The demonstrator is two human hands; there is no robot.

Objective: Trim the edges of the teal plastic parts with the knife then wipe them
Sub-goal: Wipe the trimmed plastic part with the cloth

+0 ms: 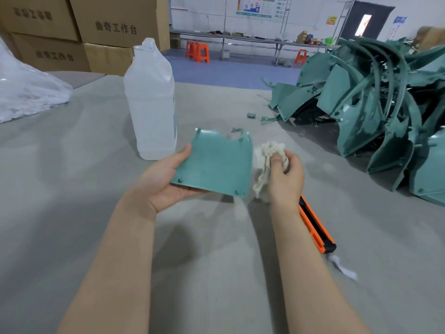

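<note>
The teal plastic part (216, 162) is held up off the desk (96, 189), in front of the person at the middle of the view, its broad face turned upward and its notched edge pointing away. The left hand (166, 179) has it in a grip by the left edge, thumb on top and fingers curled beneath. The right hand (285, 174) pinches a bunched white cloth (265, 153) between thumb and fingers, just beside the part's right edge; whether cloth and plastic touch is hard to tell here. So the part lies directly to the left of the cloth, and a wipe would likely sweep leftward across its face. The orange knife (315, 227) lies on the desk under the right wrist, nearer that hand. A translucent bottle (150, 104) stands behind the left hand.
</note>
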